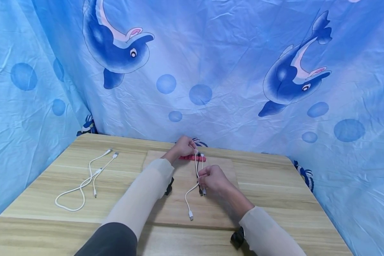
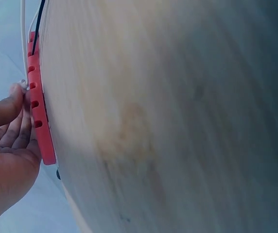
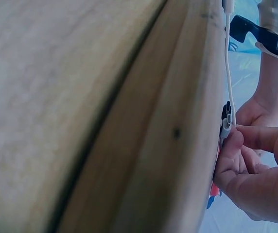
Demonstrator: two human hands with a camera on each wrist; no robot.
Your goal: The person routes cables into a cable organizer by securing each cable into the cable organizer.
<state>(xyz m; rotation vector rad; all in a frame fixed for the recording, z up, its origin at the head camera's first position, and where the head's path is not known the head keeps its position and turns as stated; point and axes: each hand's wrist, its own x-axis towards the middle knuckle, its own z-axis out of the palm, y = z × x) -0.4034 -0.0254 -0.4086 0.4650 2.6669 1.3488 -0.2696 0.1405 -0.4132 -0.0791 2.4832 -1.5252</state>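
Observation:
A red slotted cable holder [image 1: 192, 158] lies near the far edge of the wooden board. My left hand [image 1: 183, 146] pinches the upper end of a white cable [image 1: 187, 201] just above the holder's slots. Farther down the same cable, my right hand [image 1: 213, 179] pinches it between thumb and fingers. Its lower plug rests on the board. A black cable [image 1: 200, 192] and another white cable [image 1: 202, 160] run from the holder toward me, partly behind my right hand. In the left wrist view, several slots of the red holder [image 2: 41, 131] show without cables.
White cabling [image 1: 83, 185] with several plug ends lies looped on the table's left side. The thin wooden board [image 1: 166, 217] sits on the wooden table [image 1: 275, 199]. A blue dolphin-print cloth [image 1: 230, 71] hangs behind and at both sides.

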